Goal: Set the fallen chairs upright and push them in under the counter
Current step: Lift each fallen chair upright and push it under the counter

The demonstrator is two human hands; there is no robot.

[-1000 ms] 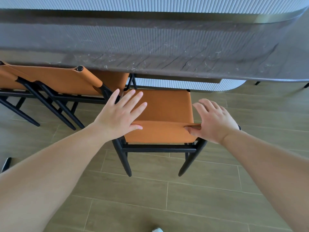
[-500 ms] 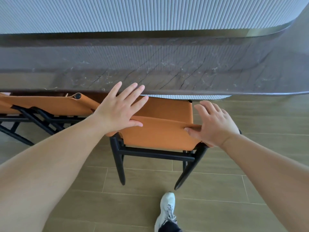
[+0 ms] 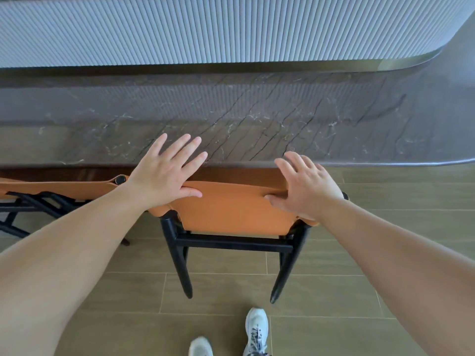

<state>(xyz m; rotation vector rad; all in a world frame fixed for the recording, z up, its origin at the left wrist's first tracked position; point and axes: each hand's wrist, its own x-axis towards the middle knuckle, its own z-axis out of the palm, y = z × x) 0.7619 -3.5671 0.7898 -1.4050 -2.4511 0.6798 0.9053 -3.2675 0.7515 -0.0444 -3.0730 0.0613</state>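
Observation:
An upright chair [image 3: 234, 214] with an orange leather back and black legs stands in front of me, its seat mostly hidden under the dark marble counter [image 3: 257, 119]. My left hand [image 3: 164, 173] rests flat on the left top of the backrest, fingers spread, thumb pressing the leather. My right hand [image 3: 305, 186] presses the right top corner the same way, fingers apart. A second orange chair [image 3: 64, 188] stands at the left, also tucked under the counter edge.
Behind the counter rises a ribbed grey wall [image 3: 205, 29] that curves away at the right. The floor is wood-look tile [image 3: 385, 227]. My two white shoes [image 3: 254, 330] stand just behind the chair's rear legs.
The chair has slid forward under the counter with both hands pressed on its back. I have stepped closer, and my shoes have come into view.

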